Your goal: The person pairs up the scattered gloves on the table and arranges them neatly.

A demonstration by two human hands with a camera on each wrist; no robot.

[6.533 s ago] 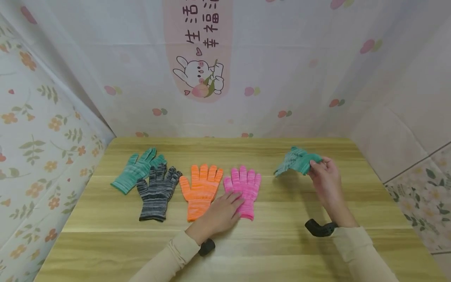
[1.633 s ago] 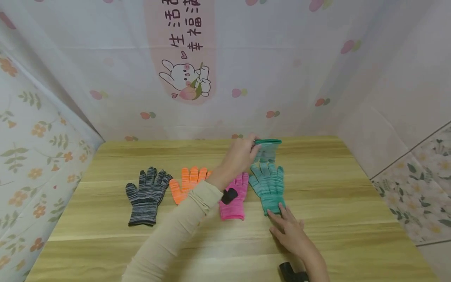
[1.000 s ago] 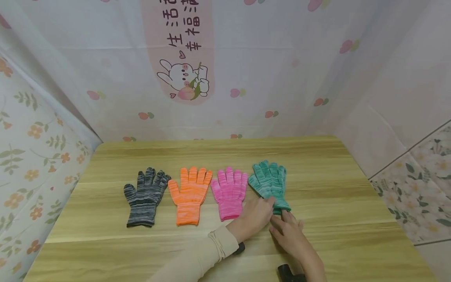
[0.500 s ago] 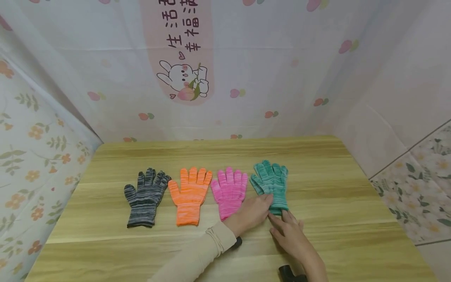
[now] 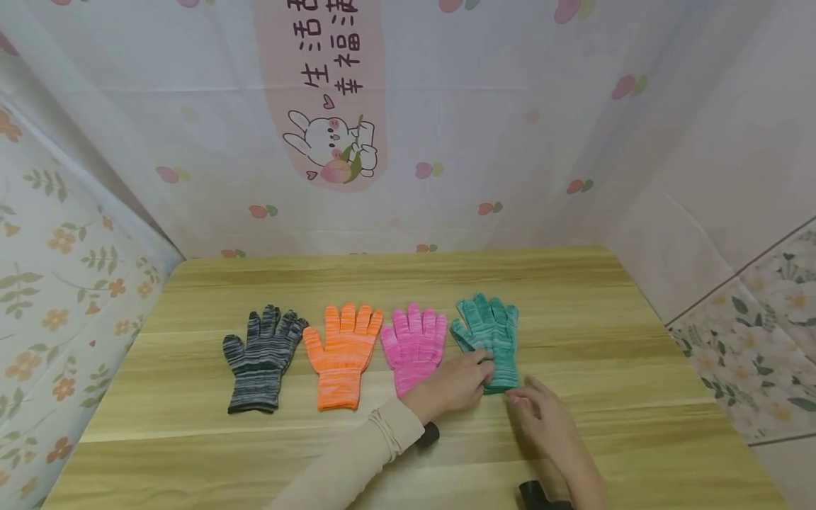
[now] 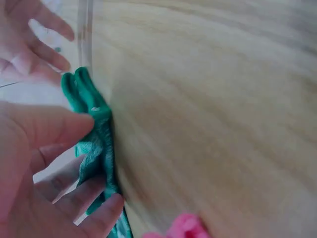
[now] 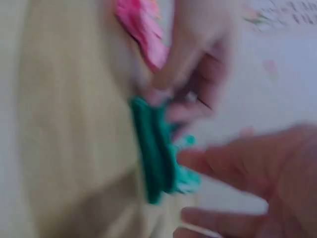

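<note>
Two green knitted gloves [image 5: 500,340] lie stacked at the right end of a row, fingers pointing away, the lower one showing along the left edge. My left hand [image 5: 455,386] pinches the left side of their cuff; in the left wrist view its thumb is at the green cuff [image 6: 91,94] and its fingers spread along the glove. My right hand [image 5: 545,421] is at the cuff's right corner, fingers loosely extended. In the right wrist view, which is blurred, a right fingertip overlaps the green cuffs [image 7: 153,153]. A pink glove [image 5: 414,343] lies partly under my left forearm's line of view.
Left of the pink glove lie an orange glove [image 5: 342,354] and a dark grey striped glove [image 5: 261,365]. All rest on a wood-grain table [image 5: 382,276]. A printed white curtain [image 5: 478,142] rises behind its back edge, with floral cloth [image 5: 70,304] on the left.
The two green gloves, earlier apart at the far left and in my right hand, now lie stacked beside the pink one. My right hand has just shifted slightly right off the cuff.
</note>
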